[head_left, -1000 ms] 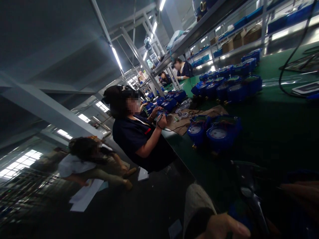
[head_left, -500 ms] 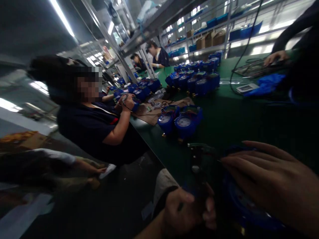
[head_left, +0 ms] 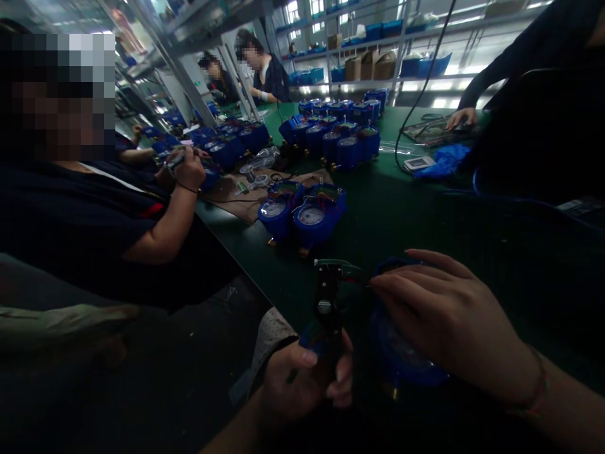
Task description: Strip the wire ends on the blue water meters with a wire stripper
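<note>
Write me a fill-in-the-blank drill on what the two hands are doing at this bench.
1. The left hand grips a ____ with dark handles.
2. The right hand rests on top of a ____ meter.
3. The table top is ____ in colour.
4. Just beyond the tool, ____ more meters stand side by side.

Missing words: pliers; blue; green; two
</note>
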`<state>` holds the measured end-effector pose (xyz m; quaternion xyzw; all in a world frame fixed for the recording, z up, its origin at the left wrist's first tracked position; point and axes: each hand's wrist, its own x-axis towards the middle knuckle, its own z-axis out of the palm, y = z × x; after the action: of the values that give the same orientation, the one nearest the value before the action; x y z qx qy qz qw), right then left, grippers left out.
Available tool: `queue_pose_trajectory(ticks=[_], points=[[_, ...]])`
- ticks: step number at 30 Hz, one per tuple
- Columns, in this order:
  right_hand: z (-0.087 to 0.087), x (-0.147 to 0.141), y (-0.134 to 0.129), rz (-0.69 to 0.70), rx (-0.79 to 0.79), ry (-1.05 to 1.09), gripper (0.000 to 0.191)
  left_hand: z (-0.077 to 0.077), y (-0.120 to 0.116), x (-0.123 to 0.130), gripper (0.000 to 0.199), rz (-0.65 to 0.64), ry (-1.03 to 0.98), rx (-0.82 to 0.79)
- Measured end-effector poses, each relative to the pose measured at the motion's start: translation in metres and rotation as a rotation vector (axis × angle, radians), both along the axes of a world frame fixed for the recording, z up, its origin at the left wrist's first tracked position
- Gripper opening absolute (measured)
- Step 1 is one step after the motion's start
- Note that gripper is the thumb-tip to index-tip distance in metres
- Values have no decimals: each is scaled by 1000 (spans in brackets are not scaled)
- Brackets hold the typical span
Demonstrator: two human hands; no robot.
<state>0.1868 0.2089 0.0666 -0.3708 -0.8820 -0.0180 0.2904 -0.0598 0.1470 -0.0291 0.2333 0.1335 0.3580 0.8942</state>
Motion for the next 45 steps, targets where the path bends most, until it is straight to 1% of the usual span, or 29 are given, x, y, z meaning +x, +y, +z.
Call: queue_pose_trajectory(ticks=[5,13,25,31,37,45], points=[[-3,0,1,-19,15,-9,10,1,0,1,50,21,-109,-43],[-3,0,1,-26,11,0,9,3,1,0,51,16,-121,-39],[-2,-2,1,-28,43,11,6,5,-1,6,45,43,-56,-56],[-3,0,0,-21,36,-6,8,6,1,3,43,45,7,-51],[-3,1,0,-5,39,-11,10,7,1,3,39,41,25,-38],[-3,4,1,27,35,-23,15,9,2,2,39,30,57,-23]])
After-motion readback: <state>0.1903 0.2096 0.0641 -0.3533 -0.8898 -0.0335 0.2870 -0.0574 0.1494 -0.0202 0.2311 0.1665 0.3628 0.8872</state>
